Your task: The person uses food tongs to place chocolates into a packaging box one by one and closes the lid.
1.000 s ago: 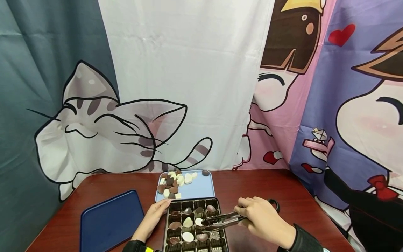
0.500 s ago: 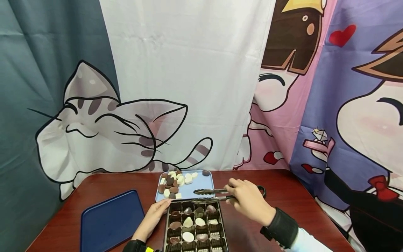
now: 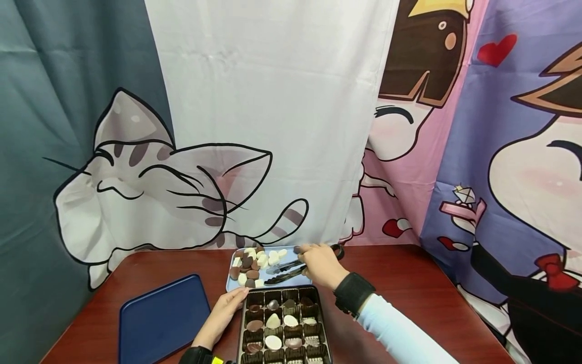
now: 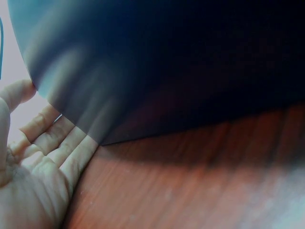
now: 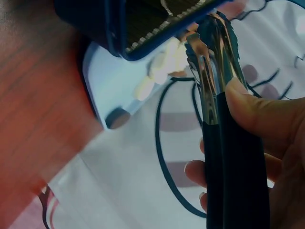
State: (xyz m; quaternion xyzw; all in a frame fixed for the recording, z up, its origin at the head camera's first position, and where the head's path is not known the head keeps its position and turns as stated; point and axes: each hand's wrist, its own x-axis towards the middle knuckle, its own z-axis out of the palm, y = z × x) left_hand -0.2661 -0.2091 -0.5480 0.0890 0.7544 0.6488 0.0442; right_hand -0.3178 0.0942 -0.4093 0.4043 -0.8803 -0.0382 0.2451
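My left hand (image 3: 224, 312) rests at the far left corner of a black compartment tray (image 3: 324, 328). Its fairly straight fingers touch the tray's outer wall (image 4: 157, 114) in the left wrist view. Brown and white chocolate-like pieces (image 3: 274, 343) sit singly in several compartments. In my right hand (image 3: 320, 265) I grip metal serving tongs with black handles (image 5: 238, 162), thumb on one side and fingers on the other. The tong arms stand apart over the light blue tray (image 3: 273, 284), with no piece showing between them. Brown, dark and white pieces (image 3: 247, 263) are heaped on that tray's left part.
A dark blue tray (image 3: 163, 318) lies to the left on the red-brown wooden table (image 3: 382, 303). Cloth printed with a cartoon cat (image 3: 159, 202) and figures hangs behind the table. The black tray stands directly in front of the light blue one.
My right hand has moved the tongs from the black tray, where they were at a white piece, away and leftward over the light blue tray. That white piece stays in its compartment; my left hand stays put.
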